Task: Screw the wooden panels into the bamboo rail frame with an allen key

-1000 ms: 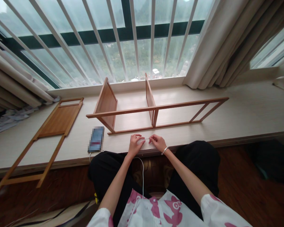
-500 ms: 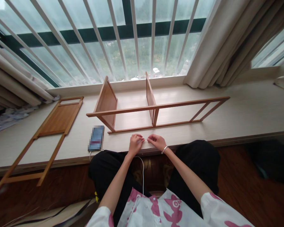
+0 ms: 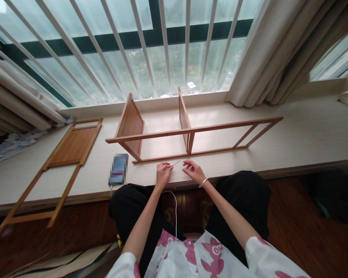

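Note:
My left hand (image 3: pixel 163 173) pinches a thin, L-shaped metal hex key (image 3: pixel 177 163) above the front edge of the sill. The key's bent end points toward my right hand (image 3: pixel 193 172), whose fingers are apart and lie just beside that end. Whether a fingertip touches it I cannot tell. Just beyond both hands lies a wooden frame (image 3: pixel 162 135) on its long side, with two panels standing up from it toward the window. A second flat wooden frame piece (image 3: pixel 70 146) rests at the left, partly overhanging the edge.
On the pale sill (image 3: pixel 301 135), left of my hands, lies a phone (image 3: pixel 118 170) with a white cable. Another white cable (image 3: pixel 176 216) hangs between my knees. White bars (image 3: pixel 188 50) cross the window, and curtains (image 3: pixel 258 58) hang at both sides.
My right hand has loosened its fingers and moved slightly right, off the hex key. The key, in my left hand, now shows its bent end. The wooden pieces stay put.

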{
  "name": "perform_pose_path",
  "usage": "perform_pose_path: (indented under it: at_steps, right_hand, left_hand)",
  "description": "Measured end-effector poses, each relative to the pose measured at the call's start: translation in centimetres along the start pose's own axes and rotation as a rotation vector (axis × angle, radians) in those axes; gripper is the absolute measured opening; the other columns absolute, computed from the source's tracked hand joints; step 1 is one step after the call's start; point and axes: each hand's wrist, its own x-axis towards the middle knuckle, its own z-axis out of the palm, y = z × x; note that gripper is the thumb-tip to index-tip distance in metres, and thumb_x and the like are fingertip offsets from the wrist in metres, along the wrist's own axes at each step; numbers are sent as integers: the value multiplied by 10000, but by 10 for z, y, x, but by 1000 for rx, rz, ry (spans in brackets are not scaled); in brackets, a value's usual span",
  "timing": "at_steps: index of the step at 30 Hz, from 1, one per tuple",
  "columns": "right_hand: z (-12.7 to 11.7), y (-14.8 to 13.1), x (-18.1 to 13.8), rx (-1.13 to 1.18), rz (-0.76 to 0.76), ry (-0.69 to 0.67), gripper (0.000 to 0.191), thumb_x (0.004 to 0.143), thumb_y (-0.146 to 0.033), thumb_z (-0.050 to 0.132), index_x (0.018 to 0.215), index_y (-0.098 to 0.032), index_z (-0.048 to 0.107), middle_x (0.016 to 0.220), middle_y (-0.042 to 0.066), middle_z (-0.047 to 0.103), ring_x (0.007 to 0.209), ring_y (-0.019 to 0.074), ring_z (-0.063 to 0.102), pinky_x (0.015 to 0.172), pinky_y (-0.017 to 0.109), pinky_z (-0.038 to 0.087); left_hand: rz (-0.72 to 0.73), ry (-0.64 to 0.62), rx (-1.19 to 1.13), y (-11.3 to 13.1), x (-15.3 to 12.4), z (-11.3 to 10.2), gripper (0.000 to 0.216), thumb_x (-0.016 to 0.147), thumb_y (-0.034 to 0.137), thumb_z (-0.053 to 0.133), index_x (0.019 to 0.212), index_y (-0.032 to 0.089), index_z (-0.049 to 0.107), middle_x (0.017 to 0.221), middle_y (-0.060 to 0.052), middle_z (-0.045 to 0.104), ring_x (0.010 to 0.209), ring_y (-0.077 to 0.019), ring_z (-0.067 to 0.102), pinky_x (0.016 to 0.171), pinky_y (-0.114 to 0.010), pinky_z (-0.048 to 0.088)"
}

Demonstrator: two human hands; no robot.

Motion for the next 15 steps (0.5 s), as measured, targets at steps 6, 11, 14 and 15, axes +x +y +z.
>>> perform_pose_path:
  at_steps: [6,11,14,15]
  right_hand:
    - [0,0,1,56,32,56,334,755,-337,536,1065,-214,547,929,52,638,719,137,575,637,276,457]
    - [1,1,1,68,25,52,310,768,-337,522,1056,-237,574,932,42,641,698,132,569,598,258,452]
    - [2,2,0,68,14,51,288,771,-357,527,1025,-242,599,931,35,644,694,132,566,589,254,447]
    - [2,3,0,67,9,53,279,772,-366,527,1008,-242,609,934,34,644,693,132,565,590,254,447]
  left_hand:
    - [8,-18,12,-3,0,0,153,776,321,526,756,219,639,913,-47,577,953,-185,489,888,-390,395]
    - [31,-41,42,-4,0,3,156,779,317,525,742,216,637,913,-43,576,950,-176,484,891,-377,393]
    - [60,-87,67,-3,-1,3,156,781,316,523,741,215,635,920,-37,578,949,-172,481,886,-372,391]
    - [69,-103,75,-3,-1,4,156,781,317,523,743,214,634,923,-36,578,948,-171,481,882,-372,391]
